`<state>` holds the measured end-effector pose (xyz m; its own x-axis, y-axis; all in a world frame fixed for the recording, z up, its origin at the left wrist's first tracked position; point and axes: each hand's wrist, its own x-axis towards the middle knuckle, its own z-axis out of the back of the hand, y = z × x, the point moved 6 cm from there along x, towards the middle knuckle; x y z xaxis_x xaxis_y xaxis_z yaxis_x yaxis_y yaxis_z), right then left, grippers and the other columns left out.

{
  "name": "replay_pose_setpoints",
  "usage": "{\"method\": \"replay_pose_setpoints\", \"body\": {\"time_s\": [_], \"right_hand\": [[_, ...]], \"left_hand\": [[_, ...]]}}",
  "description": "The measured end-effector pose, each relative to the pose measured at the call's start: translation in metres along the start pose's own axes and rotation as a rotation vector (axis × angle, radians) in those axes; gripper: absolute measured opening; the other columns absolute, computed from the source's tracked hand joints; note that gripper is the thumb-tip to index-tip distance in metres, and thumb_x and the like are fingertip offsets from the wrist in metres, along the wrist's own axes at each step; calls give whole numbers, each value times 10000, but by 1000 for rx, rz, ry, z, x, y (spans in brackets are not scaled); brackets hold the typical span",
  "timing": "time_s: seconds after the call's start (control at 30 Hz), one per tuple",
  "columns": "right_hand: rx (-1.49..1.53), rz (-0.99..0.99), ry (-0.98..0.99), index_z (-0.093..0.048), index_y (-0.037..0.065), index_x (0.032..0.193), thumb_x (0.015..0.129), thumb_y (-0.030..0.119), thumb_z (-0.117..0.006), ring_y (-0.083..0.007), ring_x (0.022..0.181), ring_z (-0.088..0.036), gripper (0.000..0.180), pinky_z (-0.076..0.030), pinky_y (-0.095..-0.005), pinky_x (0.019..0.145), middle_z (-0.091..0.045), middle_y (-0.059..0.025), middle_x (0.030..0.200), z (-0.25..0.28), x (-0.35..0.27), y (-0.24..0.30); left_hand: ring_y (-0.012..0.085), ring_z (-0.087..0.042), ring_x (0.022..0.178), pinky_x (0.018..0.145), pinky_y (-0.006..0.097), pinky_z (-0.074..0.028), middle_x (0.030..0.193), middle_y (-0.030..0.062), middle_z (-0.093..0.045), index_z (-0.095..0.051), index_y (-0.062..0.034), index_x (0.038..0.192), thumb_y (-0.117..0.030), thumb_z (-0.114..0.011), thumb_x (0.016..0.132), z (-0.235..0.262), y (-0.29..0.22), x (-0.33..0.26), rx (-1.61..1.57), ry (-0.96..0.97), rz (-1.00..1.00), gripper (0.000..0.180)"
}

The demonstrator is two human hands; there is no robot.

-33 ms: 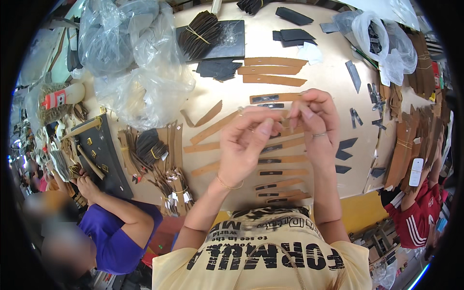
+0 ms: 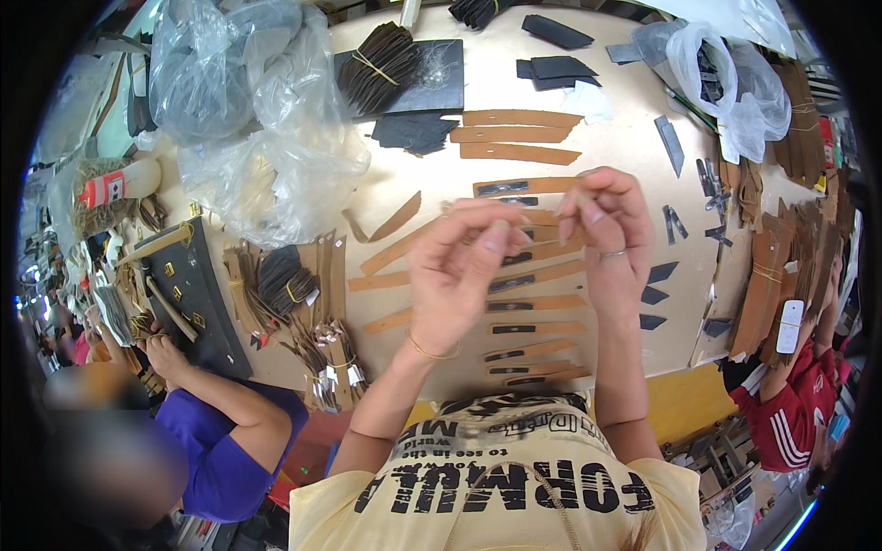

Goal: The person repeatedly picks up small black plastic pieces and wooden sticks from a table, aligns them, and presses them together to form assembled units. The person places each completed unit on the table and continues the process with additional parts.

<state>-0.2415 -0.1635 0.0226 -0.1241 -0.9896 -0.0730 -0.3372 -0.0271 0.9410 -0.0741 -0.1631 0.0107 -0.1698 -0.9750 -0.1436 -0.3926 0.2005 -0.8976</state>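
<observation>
Above the near edge of the desk (image 2: 625, 156), both hands raised and close together. Left hand (image 2: 459, 275) pinched, thumb against fingertips, on something too small to make out. Right hand (image 2: 606, 234) curled, fingertips nipping a small piece, a ring on one finger. Beneath them, a row of tan strips (image 2: 533, 303) with dark inserts, laid flat toward the near edge. More strips (image 2: 519, 136) toward the far edge. Clear bags (image 2: 266, 138) at the far left corner.
</observation>
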Motion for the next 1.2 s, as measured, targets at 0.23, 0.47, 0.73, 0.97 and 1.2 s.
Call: {"method": "replay_pose_setpoints", "body": {"time_s": [0.23,0.47,0.73,0.97,1.2], "right_hand": [[-1041,-29,-24,-675,29,948,890,180,-720,-173,752,-605,168,-484,-307,704,-621,-62,914,22,7,2],[-1341,91,-15,-682,63,915,825,193,-757,-239,849,-589,175,-449,-373,741,-593,-72,927,-1,2,-29],[-1162,124,40,-665,46,888,852,132,-734,-196,820,-608,116,-460,-326,741,-631,-55,898,10,4,-14],[-652,41,-31,-669,-10,1076,857,26,-740,-94,801,-627,233,-504,-237,746,-689,-32,889,62,-16,26],[-500,-47,-67,-644,-23,1192,868,19,-727,-85,803,-604,337,-483,-223,768,-667,-28,890,61,-5,12]], "left_hand": [[187,-624,818,746,316,-505,1055,96,-620,-697,-54,1133,-8,-654,881,22,-16,12,959,-18,-264,259],[286,-548,936,844,403,-456,1122,97,-578,-710,-116,1155,30,-641,766,0,7,14,1477,118,-400,421],[324,-546,1058,915,436,-420,1229,114,-557,-698,-121,1179,30,-617,786,4,9,24,1438,76,-401,429],[333,-497,1166,998,440,-372,1310,122,-526,-672,-138,1226,7,-597,783,-9,32,43,1629,47,-396,472],[320,-491,1160,1015,446,-343,1369,114,-506,-667,-176,1248,-7,-616,779,-23,39,21,1637,-4,-430,501]]}}
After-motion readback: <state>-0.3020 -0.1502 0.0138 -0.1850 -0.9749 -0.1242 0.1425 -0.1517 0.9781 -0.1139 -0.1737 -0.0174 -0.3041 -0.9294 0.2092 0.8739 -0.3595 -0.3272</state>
